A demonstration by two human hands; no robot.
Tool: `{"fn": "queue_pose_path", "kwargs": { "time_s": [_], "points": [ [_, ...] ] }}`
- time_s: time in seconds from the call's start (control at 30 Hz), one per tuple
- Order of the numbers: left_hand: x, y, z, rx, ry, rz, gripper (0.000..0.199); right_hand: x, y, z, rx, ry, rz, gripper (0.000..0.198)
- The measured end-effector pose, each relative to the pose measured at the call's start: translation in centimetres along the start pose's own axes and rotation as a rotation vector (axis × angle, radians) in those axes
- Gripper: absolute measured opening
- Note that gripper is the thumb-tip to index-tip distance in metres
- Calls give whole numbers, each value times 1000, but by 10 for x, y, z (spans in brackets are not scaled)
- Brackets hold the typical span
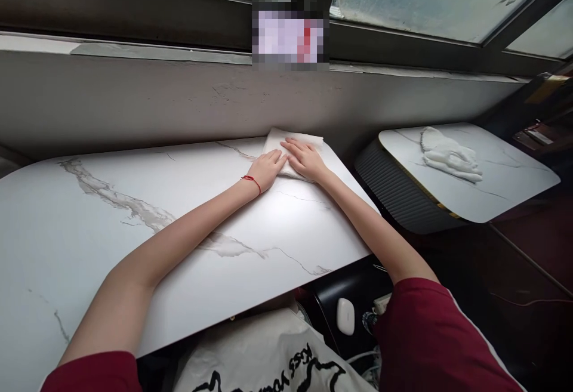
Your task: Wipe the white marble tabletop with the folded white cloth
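Note:
A folded white cloth lies flat at the far right corner of the marble-patterned white tabletop, its back edge reaching the wall side. My left hand, with a red string bracelet at the wrist, rests on the cloth's left part, fingers stretched out. Beside it my right hand presses flat on the cloth with its fingers apart, pointing left. The fingertips of the two hands nearly meet. Both palms face down, and neither hand is wrapped around the cloth.
To the right stands a small marble-topped cabinet with a crumpled white cloth on it. A wall and window frame run along the back. Below the table's front edge are a printed pale bag and a white rounded case.

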State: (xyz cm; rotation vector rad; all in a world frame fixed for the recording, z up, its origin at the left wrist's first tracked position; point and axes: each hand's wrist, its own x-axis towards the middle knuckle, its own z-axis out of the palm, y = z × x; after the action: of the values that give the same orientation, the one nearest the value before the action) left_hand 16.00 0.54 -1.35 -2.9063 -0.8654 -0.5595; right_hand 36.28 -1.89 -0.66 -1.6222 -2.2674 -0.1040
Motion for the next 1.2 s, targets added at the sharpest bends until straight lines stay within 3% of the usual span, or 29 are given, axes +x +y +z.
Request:
{"fn": "queue_pose_path", "kwargs": {
  "time_s": [0.2,0.53,0.7,0.9,1.2],
  "points": [
    [0,33,-1,-22,-44,86,43,-46,-7,-16,-65,-27,119,57],
    [-50,126,-5,-16,68,308,36,-174,-46,-47,-121,66,167,54],
    [-62,141,-12,-15,57,354,36,-199,-66,-46,-159,145,230,55],
    [-51,120,-13,-113,-5,329,46,-168,-60,-37,-176,137,265,51],
    [-13,34,-7,-81,-60,120,56,-40,-23,-13,-185,-42,154,54]
  ]
}}
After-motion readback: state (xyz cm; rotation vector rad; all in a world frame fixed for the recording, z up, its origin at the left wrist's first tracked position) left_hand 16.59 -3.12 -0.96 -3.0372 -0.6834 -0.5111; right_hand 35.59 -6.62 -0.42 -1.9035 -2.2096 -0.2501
